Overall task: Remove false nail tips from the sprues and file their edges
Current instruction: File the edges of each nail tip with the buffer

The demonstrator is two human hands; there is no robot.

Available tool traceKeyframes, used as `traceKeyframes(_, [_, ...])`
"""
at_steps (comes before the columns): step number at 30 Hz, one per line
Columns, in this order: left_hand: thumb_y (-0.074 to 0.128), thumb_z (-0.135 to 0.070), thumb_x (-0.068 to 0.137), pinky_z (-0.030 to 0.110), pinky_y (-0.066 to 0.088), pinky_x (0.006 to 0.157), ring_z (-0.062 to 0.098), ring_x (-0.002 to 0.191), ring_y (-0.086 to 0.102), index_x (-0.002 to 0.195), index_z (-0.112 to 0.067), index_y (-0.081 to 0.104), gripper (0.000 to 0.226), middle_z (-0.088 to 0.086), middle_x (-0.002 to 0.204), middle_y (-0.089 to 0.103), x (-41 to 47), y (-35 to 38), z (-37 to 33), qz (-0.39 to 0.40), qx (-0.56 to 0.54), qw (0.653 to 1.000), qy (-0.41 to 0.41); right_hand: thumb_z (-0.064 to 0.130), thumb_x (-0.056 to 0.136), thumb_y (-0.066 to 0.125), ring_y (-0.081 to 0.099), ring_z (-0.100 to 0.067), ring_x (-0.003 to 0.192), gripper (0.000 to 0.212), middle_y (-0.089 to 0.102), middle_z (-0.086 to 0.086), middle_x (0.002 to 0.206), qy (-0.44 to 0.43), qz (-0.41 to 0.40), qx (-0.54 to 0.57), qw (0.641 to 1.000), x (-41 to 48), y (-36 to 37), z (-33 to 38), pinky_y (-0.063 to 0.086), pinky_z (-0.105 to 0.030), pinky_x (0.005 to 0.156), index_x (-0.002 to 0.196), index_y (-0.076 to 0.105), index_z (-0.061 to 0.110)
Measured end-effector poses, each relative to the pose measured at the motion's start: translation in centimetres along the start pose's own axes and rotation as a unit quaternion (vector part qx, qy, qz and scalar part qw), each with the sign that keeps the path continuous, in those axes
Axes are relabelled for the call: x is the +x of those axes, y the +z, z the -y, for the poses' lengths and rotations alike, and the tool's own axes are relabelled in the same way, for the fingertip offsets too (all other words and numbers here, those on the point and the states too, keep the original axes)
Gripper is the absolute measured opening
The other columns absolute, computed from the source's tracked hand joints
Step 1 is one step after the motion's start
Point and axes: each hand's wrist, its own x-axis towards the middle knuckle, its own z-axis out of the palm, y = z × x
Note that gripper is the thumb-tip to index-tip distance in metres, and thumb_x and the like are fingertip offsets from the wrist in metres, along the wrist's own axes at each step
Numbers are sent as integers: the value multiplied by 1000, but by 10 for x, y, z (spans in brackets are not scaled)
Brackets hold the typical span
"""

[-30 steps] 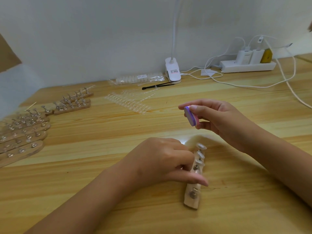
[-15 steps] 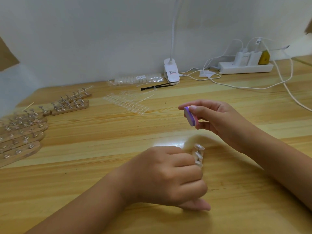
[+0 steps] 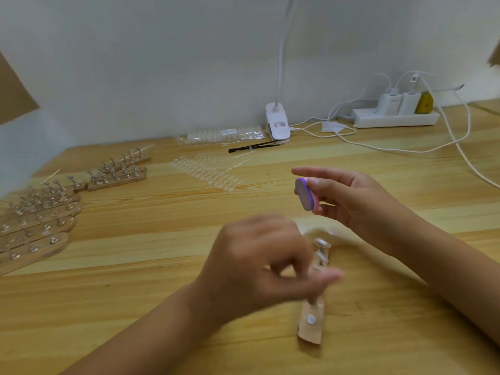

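Observation:
My right hand holds a small purple and pink buffer block between thumb and fingers, raised above the table. My left hand is blurred with motion and hovers over a wooden holder strip with metal pegs. Its thumb and curled fingers seem to pinch one peg of that strip. Clear nail tips sit on the pegs at the strip's far end. Clear sprues of nail tips lie flat farther back on the table.
Several more wooden peg strips lie at the left, and others behind them. A bag of nail tips, a black tool, a clip lamp and a power strip with cables line the wall.
My left hand has lifted from its full grip round the strip and now pinches at one peg, baring the strip's near end. The right hand keeps the buffer block almost still.

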Motion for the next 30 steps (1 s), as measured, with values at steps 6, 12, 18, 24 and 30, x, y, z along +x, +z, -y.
traceKeyframes(6, [73,-41,78,25,40,55,23,58,41,69,-14,54,34,10,61,50,6,-13,17,-132,-138,924,-332,30,82,66,67,-7,90,25,73,-1,99,43,117,52,991,-3,-2,9,53,-18,74,102,78,21])
traceKeyframes(12, [73,-42,78,15,36,54,7,58,37,66,-15,52,36,-6,61,43,7,-9,18,-157,-199,899,-357,25,90,65,67,-21,111,21,69,-10,122,49,241,36,969,-10,7,14,53,-18,79,107,75,17])
traceKeyframes(18, [67,-40,80,15,44,57,6,54,51,67,-8,54,37,-9,57,57,8,-5,11,-123,-253,895,-346,19,93,58,69,-17,104,23,71,-8,115,39,288,49,956,-13,10,16,54,-19,78,110,72,18])
traceKeyframes(24, [67,-47,78,15,37,56,11,56,40,67,-6,53,45,1,58,48,8,-4,14,-120,-255,885,-372,28,89,68,69,-18,100,26,69,-14,117,45,301,113,946,-13,10,16,55,-21,77,111,72,15])
traceKeyframes(30, [78,-55,69,13,37,55,6,52,42,66,-18,56,43,-10,56,54,9,-5,17,-74,-315,859,-396,30,84,73,70,-16,97,27,71,-12,109,55,282,134,948,-13,10,16,56,-20,75,107,74,15])
